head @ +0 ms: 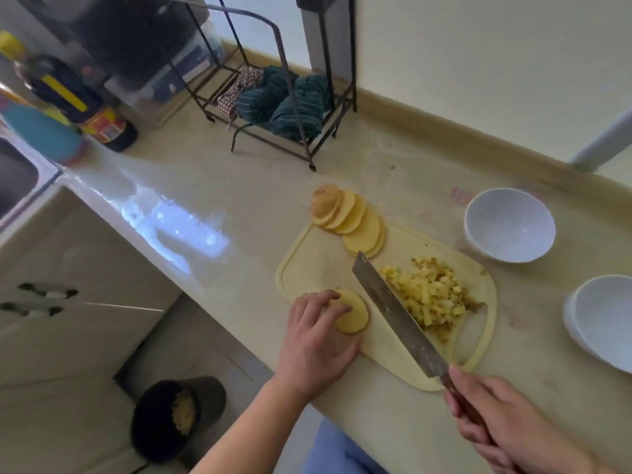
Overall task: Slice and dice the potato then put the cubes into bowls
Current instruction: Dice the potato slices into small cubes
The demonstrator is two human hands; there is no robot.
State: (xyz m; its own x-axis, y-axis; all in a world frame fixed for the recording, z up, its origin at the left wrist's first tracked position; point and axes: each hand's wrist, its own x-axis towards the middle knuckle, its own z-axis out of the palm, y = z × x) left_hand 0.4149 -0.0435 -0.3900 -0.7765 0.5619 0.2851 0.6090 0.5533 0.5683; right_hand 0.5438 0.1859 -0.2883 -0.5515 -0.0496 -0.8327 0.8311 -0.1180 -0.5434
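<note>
Potato slices [352, 316] under left grip's [316, 336] curled fingers, right grip [496, 425] clamped on knife [396, 313]

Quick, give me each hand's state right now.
Left hand: fingers curled over a small stack of potato slices, holding it on the cutting board.
Right hand: gripping the knife by its handle.
</note>
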